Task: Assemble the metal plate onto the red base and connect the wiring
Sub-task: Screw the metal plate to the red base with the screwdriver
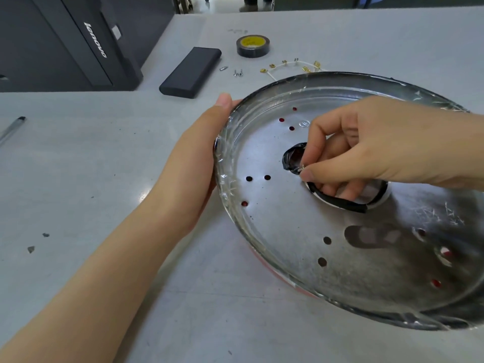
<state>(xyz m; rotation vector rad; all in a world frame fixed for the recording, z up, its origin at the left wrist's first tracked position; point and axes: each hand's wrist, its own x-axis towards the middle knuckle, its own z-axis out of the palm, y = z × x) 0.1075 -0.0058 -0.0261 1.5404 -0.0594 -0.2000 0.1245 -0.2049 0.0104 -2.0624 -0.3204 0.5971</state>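
A round shiny metal plate [348,258] with several small holes lies on the red base [264,260], of which only a thin red edge shows below the plate and red glimpses show through the holes. My left hand [207,142] grips the plate's left rim, thumb over the edge. My right hand [366,148] reaches over the plate's centre and pinches a thin bare wire end [301,167] at the taped centre hole [292,159]. A black-sleeved wire [337,203] curves out of a second opening under my right fingers.
On the grey table behind the plate lie a roll of black tape [253,45], a black rectangular case [191,72], small screws [237,72] and white wires with brass terminals [290,66]. A pen [11,128] lies far left. A dark computer case [65,40] stands back left.
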